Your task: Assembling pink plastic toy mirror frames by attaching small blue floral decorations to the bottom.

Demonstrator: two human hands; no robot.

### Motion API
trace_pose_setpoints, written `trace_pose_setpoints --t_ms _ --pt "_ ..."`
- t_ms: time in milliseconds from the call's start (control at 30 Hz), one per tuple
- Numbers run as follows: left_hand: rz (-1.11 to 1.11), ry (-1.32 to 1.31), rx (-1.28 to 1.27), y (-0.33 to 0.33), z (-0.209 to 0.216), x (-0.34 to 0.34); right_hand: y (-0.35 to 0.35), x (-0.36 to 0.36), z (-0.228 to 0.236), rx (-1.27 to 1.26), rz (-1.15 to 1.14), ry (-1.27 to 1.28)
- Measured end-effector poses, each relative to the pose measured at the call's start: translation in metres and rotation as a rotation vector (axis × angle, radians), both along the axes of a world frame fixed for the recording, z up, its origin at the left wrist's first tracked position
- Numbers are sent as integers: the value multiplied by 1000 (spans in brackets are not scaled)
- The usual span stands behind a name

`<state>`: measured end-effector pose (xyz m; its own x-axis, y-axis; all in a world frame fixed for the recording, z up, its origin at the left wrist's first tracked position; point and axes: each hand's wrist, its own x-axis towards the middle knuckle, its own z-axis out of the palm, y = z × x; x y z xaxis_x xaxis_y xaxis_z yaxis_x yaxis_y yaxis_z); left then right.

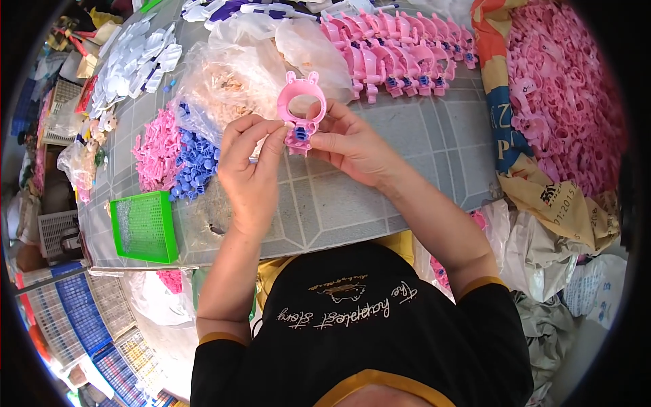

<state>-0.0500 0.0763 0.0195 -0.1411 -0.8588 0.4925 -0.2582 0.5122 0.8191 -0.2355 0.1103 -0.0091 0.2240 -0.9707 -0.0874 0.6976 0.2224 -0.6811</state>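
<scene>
pink ring (302,88) is being held above the tabletop, between both hands, its long axis running away from the chest and its two ears pointing to the far side. the left hand (247,152) is pinching the lower left edge, beside a blue insert (302,133); the right hand (352,149) is gripping the right side. neither hand is lying clearly nearer. below, the grey tabletop (346,203) is showing tile lines; a green basket (170,227) is sitting left, a paper sack (525,190) standing right.
</scene>
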Motion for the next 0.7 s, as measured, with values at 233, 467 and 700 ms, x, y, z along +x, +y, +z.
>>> trace_pose_setpoints --t_ms 233,467,700 --pt "36 -136 -93 0 -1 0 1 1 2 -20 -14 23" --pt "-84 -302 -164 -11 12 10 -4 -2 -4 -31 11 57" --pt "-177 -321 -141 -12 22 16 -4 -2 -2 -21 32 1"
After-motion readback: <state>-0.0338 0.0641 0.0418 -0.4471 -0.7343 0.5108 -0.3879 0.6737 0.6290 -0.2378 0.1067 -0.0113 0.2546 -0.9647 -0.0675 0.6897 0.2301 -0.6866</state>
